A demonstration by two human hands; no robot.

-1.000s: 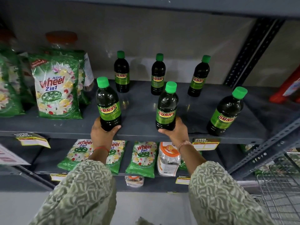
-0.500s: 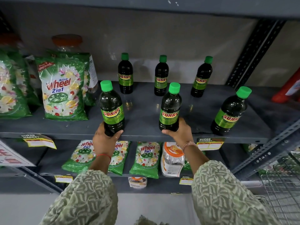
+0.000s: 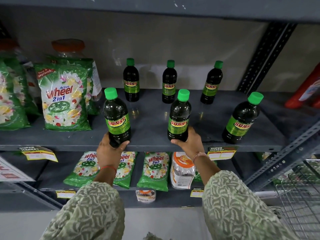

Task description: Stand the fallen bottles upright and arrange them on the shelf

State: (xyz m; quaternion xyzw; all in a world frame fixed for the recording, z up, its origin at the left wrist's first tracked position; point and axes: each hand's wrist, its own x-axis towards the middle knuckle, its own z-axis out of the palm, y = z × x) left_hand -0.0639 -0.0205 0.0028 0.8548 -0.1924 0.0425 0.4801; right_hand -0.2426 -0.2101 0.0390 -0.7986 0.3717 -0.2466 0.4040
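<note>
On the grey shelf in front of me six dark SUNNY bottles with green caps all stand upright, in two rows of three. Near the front edge my left hand is wrapped around the base of the front-left bottle, thumb across its front and fingers curled behind it; its bottom sits at or just over the shelf lip, and I cannot tell whether it rests fully on the shelf. My right hand grips the base of the front-middle bottle the same way, thumb under the label and fingers round the far side. Both of these bottles lean very slightly outward in the wide view. The front-right bottle stands alone near the edge, well apart from my right hand. Along the back wall stand the back-left bottle, the back-middle bottle and the back-right bottle, evenly spaced and untouched. To the left on the same shelf a green Wheel bag stands upright, with a clear orange-lidded jar behind it. On the lower shelf more Wheel packs lie beside a jar with an orange lid. A wire basket shows at the lower right. My patterned sleeves fill the bottom of the view.
</note>
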